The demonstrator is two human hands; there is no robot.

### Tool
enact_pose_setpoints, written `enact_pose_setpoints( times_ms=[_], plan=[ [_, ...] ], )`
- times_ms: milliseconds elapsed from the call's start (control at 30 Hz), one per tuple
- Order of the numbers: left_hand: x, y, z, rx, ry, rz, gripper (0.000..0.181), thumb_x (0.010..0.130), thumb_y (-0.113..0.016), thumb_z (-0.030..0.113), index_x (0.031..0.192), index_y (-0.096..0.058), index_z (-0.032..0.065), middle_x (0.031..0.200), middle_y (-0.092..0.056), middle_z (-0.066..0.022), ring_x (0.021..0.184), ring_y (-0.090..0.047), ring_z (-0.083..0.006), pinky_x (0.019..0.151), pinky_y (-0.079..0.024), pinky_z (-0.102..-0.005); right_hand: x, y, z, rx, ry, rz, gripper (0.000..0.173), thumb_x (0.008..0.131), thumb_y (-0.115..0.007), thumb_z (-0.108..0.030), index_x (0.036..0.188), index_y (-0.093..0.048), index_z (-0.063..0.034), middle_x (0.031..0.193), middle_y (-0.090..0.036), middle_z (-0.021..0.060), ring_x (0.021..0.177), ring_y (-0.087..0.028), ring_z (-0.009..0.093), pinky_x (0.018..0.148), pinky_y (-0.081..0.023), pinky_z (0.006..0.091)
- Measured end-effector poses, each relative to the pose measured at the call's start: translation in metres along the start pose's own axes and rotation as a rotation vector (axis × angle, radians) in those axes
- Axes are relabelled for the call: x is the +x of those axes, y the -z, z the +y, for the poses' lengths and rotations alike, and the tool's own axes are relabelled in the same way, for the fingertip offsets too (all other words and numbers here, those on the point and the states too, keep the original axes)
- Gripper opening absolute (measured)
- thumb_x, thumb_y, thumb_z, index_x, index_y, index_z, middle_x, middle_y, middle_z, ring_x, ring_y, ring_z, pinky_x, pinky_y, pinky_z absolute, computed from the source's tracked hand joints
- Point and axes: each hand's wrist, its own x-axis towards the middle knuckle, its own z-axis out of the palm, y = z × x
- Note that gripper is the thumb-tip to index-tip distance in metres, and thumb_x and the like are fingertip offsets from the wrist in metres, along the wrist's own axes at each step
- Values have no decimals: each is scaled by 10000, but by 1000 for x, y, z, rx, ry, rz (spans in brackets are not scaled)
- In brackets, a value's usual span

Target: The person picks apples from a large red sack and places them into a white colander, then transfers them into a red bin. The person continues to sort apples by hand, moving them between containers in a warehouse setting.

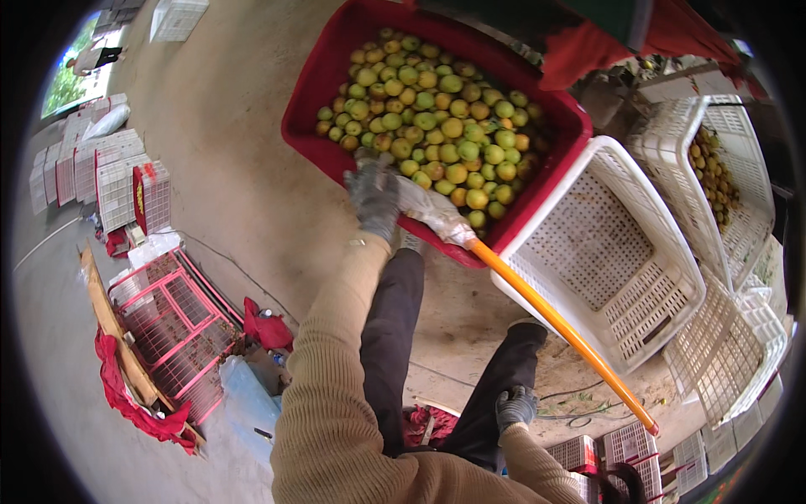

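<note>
My left hand (374,196), in a grey glove, lies over the near rim of a red-lined crate (308,154) of green and yellow round fruit (425,120). It touches the plastic-wrapped head (434,211) of a long-handled tool; the glove hides whether its fingers close on the tool or the rim. The tool's orange handle (560,324) slants down to the right, over the rim of a white perforated plastic crate (585,239) beside the red one. My right hand (516,406), also gloved, rests against my right trouser leg, away from the handle, with nothing seen in it.
More white crates stand at the right, one holding brownish fruit (711,176). A pink metal rack (179,327), a wooden plank (119,334), red cloth (267,327) and clear plastic sheeting (249,403) lie at the left. Stacked crates (116,183) and a person (97,58) are farther off.
</note>
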Motion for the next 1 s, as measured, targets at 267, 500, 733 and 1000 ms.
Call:
enact_pose_setpoints(
  times_ms=[267, 500, 733, 1000],
  plan=[
    [119, -30, -92, 239, 218, -376, 521, 797, -604, 312, 1273, -476, 144, 1099, -611, -151, 1104, -524, -346, 962, -393, -414, 0, 1, -23, -85, -22, 9, 399, 742, -585, -376, 1035, -624, -108, 1176, -515, 148, 1116, -465, 341, 965, -380, 404],
    [137, -53, -75, 194, 369, -467, 615, 735, -659, 422, 1264, -459, 180, 1164, -569, -167, 1113, -528, -333, 932, -428, -432, -1, 0, -35, -102, -29, 17, 403, 745, -582, -381, 1042, -624, -111, 1190, -514, 149, 1138, -455, 347, 968, -383, 409],
    [97, -23, -42, -209, 127, -16, 549, 650, -777, 232, 1129, -559, 76, 1072, -567, -155, 1044, -528, -333, 911, -441, -419, -2, 0, -27, -75, -43, -9, 413, 744, -582, -390, 1043, -624, -109, 1195, -510, 139, 1137, -454, 345, 974, -371, 415],
    [45, 11, 34, -686, -220, 18, 456, 668, -738, 43, 1081, -550, 1, 1044, -526, -80, 919, -582, -172, 779, -515, -280, 1, 0, -10, -72, -5, 45, 397, 733, -581, -383, 1021, -626, -114, 1175, -528, 135, 1088, -470, 341, 955, -375, 416]
  ],
)
